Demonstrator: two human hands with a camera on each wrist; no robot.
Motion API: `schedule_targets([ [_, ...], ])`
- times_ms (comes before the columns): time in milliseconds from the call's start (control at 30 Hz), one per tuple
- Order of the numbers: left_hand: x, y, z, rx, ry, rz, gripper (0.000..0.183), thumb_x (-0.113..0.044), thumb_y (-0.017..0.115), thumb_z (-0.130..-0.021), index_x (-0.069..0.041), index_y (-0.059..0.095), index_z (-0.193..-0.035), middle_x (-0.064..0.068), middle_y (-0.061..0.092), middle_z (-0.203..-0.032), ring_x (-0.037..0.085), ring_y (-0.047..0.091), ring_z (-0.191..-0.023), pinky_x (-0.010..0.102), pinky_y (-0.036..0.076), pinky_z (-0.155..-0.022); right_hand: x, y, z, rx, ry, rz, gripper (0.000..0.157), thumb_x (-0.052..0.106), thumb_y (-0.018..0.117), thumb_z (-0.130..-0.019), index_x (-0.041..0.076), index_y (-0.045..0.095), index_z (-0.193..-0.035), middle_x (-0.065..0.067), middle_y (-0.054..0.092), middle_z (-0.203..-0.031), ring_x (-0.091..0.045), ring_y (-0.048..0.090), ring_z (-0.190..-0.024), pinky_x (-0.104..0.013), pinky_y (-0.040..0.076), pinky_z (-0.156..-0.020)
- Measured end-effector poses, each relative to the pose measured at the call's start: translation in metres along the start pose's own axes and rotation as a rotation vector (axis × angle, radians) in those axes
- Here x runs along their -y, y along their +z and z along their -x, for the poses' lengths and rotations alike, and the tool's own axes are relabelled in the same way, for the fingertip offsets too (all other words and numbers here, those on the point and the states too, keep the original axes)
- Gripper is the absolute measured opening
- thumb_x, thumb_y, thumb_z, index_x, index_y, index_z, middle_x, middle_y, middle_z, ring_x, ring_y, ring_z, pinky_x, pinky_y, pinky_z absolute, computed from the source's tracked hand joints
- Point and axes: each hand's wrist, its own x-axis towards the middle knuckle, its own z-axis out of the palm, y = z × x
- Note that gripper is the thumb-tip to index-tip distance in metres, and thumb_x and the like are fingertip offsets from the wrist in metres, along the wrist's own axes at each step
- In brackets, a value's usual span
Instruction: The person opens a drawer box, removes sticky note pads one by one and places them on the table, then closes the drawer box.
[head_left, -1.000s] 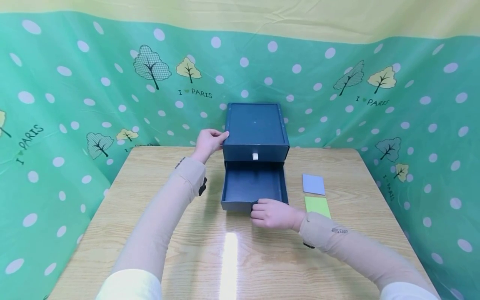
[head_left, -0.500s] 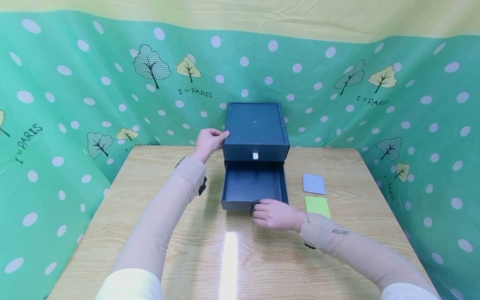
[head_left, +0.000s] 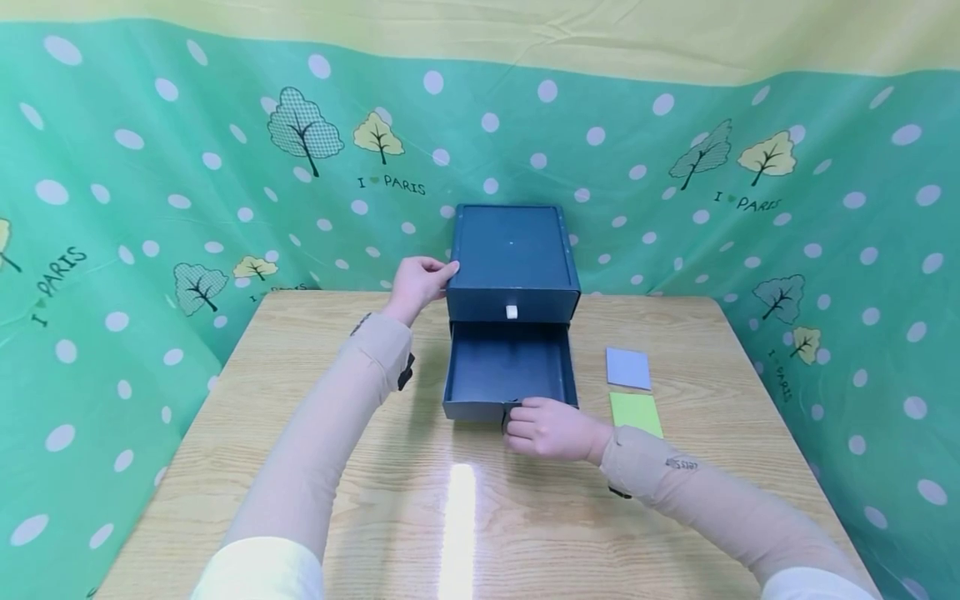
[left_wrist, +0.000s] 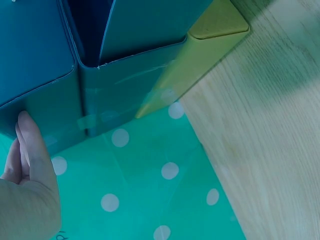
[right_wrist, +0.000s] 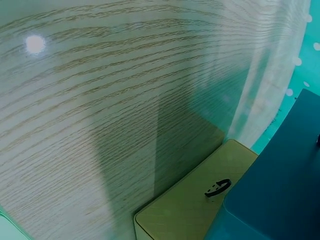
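Observation:
A dark blue drawer unit stands at the back of the table. Its lower drawer is pulled out, and nothing is visible inside. My right hand has its fingers curled at the drawer's front edge, where a dark bit shows by the fingertips; its right wrist view leaves the hand out. Against the unit's left side rests my left hand, thumb by the top edge. The left wrist view shows that hand with fingers fairly straight on the blue wall. The upper drawer's white knob is untouched.
A lavender square and a lime green square lie right of the drawer. Both wrist views show a yellow box-like part next to the blue unit, bearing a black handle. A polka-dot curtain hangs around the table.

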Motion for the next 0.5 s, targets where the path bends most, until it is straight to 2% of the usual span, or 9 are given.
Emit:
schedule_targets([
  [167, -0.0003, 0.0, 0.0007, -0.004, 0.014, -0.014, 0.035, -0.028, 0.067, -0.089, 0.0, 0.067, -0.11, 0.012, 0.063, -0.107, 0.02, 0.066, -0.089, 0.032, 0.058, -0.082, -0.0022, 0.0001, 0.0014, 0.005, 0.016, 0.011, 0.047, 0.0, 0.027, -0.101, 0.018, 0.069, -0.091, 0.007, 0.067, -0.085, -0.01, 0.057, -0.078, -0.02, 0.046, -0.067],
  [500, -0.0009, 0.0003, 0.0014, -0.003, 0.013, -0.004, 0.035, -0.028, 0.067, -0.089, 0.0, 0.067, -0.11, 0.012, 0.063, -0.107, 0.019, 0.066, -0.088, 0.032, 0.058, -0.082, -0.0033, 0.0041, 0.0033, -0.028, 0.035, -0.012, 0.05, 0.0, 0.024, -0.102, 0.017, 0.07, -0.09, 0.006, 0.066, -0.083, -0.01, 0.056, -0.076, -0.021, 0.046, -0.064],
])
